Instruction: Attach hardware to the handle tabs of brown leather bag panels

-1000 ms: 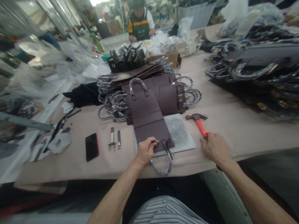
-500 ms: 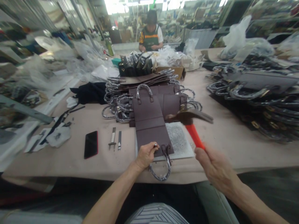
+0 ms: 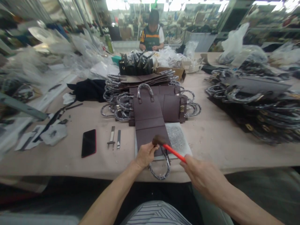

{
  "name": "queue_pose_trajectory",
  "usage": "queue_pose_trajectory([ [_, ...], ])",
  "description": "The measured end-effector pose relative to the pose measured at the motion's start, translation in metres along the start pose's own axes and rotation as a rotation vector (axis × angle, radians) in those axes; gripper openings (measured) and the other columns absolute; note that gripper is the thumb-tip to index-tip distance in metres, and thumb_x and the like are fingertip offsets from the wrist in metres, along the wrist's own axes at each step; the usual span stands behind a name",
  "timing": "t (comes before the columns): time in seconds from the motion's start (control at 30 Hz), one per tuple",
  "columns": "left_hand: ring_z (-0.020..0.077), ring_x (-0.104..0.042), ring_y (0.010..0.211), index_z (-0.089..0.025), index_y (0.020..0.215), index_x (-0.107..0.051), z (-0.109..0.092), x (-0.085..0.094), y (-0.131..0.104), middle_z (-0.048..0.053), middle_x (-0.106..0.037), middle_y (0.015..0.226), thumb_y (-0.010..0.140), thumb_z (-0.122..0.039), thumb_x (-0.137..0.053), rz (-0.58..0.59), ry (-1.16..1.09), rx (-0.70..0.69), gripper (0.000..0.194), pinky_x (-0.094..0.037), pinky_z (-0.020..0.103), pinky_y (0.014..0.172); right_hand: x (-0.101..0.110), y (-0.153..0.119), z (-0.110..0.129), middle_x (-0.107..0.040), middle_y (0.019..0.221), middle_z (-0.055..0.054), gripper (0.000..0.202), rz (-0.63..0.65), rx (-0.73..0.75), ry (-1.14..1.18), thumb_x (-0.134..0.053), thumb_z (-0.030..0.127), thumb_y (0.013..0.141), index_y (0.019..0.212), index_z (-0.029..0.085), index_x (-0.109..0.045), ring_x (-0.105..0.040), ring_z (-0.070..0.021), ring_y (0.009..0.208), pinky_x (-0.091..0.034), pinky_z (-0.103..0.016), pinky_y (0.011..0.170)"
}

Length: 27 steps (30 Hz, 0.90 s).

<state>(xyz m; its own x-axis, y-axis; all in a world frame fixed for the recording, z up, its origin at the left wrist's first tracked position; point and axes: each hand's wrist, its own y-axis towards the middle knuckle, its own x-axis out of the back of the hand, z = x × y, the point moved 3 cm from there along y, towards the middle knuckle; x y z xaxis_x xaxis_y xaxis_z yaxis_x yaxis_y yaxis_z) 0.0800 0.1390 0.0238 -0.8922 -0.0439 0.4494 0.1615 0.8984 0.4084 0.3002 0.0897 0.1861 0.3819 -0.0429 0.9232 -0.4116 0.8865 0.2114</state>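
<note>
At the near table edge, grip: a hammer (image 3: pixel 167 145) with a red handle is held in the closed right hand (image 3: pixel 201 175), its dark head blurred and down at the near end of the bag panel.
Left hand (image 3: pixel 145 153): fingers are pinched narrow on something small at the panel's near edge, just beside the hammer head; what is pinched cannot be told.
Bag panel (image 3: pixel 150 125): a flat dark brown piece is laid lengthwise away from the person, its near end on a grey slab (image 3: pixel 179 139), one wrapped handle (image 3: pixel 160 168) hanging over the table edge, the other at the far end.
Table (image 3: pixel 222 140): a pale, dusty top is seen.
Left of the panel: two small metal tools (image 3: pixel 115 139) are laid side by side, with a black phone (image 3: pixel 89 143) in a red case further left.
Behind the panel: a stack of brown bags (image 3: pixel 164 93) with wrapped handles is piled.
Right side: a second heap of bags (image 3: pixel 257 100) is spread, well apart from the hands.
Far end: a person (image 3: pixel 152 32) in a dark vest is standing at the table among white plastic wrapping.
</note>
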Motion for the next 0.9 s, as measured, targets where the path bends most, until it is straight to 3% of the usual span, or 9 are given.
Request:
queue_pose_trajectory([
  [0.07,0.0159,-0.071,0.076,-0.019,0.099,-0.068,0.0,0.0,0.0,0.004,-0.074,0.084,0.098,-0.02,-0.052,0.01,0.001,0.003,0.016,-0.054,0.023,0.07,-0.019,-0.002,-0.012,-0.049,0.048,0.003,0.038,0.205,-0.026,-0.059,-0.034,0.045,0.103,0.076,0.022,-0.049,-0.033,-0.0107,0.037,-0.013,-0.03,0.047],
  [0.17,0.0161,-0.071,0.079,-0.019,0.096,-0.067,-0.001,0.0,0.0,0.004,-0.074,0.087,0.098,-0.02,-0.052,0.014,-0.007,0.015,0.015,-0.055,0.023,0.074,-0.029,-0.003,-0.035,-0.051,0.052,0.001,0.036,0.311,-0.187,-0.046,-0.037,0.05,0.099,0.079,0.023,-0.05,-0.04,-0.0125,0.042,-0.015,-0.03,0.05],
  [0.3,0.0163,-0.072,0.083,-0.019,0.094,-0.065,-0.003,-0.001,0.0,0.004,-0.074,0.089,0.097,-0.018,-0.052,0.012,-0.02,0.026,0.014,-0.054,0.023,0.078,-0.048,-0.01,-0.081,-0.055,0.058,-0.002,0.04,0.328,-0.43,0.167,-0.032,0.054,0.095,0.074,0.023,-0.048,-0.049,-0.0153,0.052,-0.031,-0.028,0.054],
  [0.4,0.0159,-0.072,0.082,-0.02,0.094,-0.065,-0.002,-0.002,0.001,0.003,-0.074,0.088,0.097,-0.018,-0.051,0.024,-0.026,0.041,0.014,-0.054,0.023,0.077,-0.071,-0.02,-0.13,-0.052,0.057,-0.001,0.043,0.35,-0.661,0.248,-0.025,0.054,0.095,0.071,0.024,-0.045,-0.047,-0.0155,0.048,-0.033,-0.029,0.05],
  [0.53,0.0156,-0.071,0.081,-0.02,0.094,-0.065,-0.003,0.0,0.001,0.003,-0.073,0.089,0.097,-0.018,-0.049,0.02,-0.021,0.039,0.016,-0.053,0.023,0.076,-0.082,-0.017,-0.171,-0.062,0.069,-0.01,0.035,0.241,-0.668,-0.119,-0.033,0.042,0.096,0.081,0.021,-0.056,-0.057,-0.0224,0.057,-0.041,-0.034,0.056],
  [0.6,0.0155,-0.071,0.082,-0.02,0.095,-0.065,-0.006,0.0,0.001,0.004,-0.073,0.089,0.097,-0.019,-0.049,0.021,-0.019,0.048,0.016,-0.052,0.023,0.076,-0.082,-0.006,-0.16,-0.067,0.095,-0.02,0.034,0.125,-0.548,-0.252,-0.038,0.039,0.096,0.094,0.016,-0.062,-0.064,-0.0292,0.079,-0.048,-0.041,0.07],
  [0.7,0.0151,-0.07,0.083,-0.02,0.097,-0.066,-0.009,-0.002,0.0,0.004,-0.073,0.09,0.097,-0.022,-0.049,0.039,-0.037,0.081,0.017,-0.052,0.024,0.078,-0.093,0.015,-0.107,-0.06,0.129,-0.022,0.039,-0.023,-0.317,-0.155,-0.042,0.038,0.097,0.118,0.012,-0.063,-0.059,-0.0332,0.116,-0.049,-0.047,0.098],
  [0.83,0.0167,-0.07,0.082,-0.021,0.094,-0.07,-0.003,-0.001,0.001,0.004,-0.074,0.088,0.096,-0.031,-0.053,0.029,-0.102,0.22,0.02,-0.055,0.027,0.078,-0.131,0.029,-0.032,-0.051,0.148,-0.017,0.052,0.104,-0.123,0.089,-0.058,0.038,0.091,0.139,0.017,-0.056,-0.045,-0.0343,0.137,-0.036,-0.055,0.116],
  [0.9,0.0193,-0.07,0.077,-0.019,0.084,-0.068,0.003,0.01,0.005,0.005,-0.073,0.081,0.091,-0.043,-0.06,-0.17,-0.257,0.398,0.026,-0.058,0.03,0.074,-0.149,0.026,-0.016,-0.043,0.157,-0.016,0.066,0.176,-0.113,0.122,-0.063,0.041,0.088,0.148,0.02,-0.047,-0.034,-0.0375,0.146,-0.024,-0.063,0.122],
])
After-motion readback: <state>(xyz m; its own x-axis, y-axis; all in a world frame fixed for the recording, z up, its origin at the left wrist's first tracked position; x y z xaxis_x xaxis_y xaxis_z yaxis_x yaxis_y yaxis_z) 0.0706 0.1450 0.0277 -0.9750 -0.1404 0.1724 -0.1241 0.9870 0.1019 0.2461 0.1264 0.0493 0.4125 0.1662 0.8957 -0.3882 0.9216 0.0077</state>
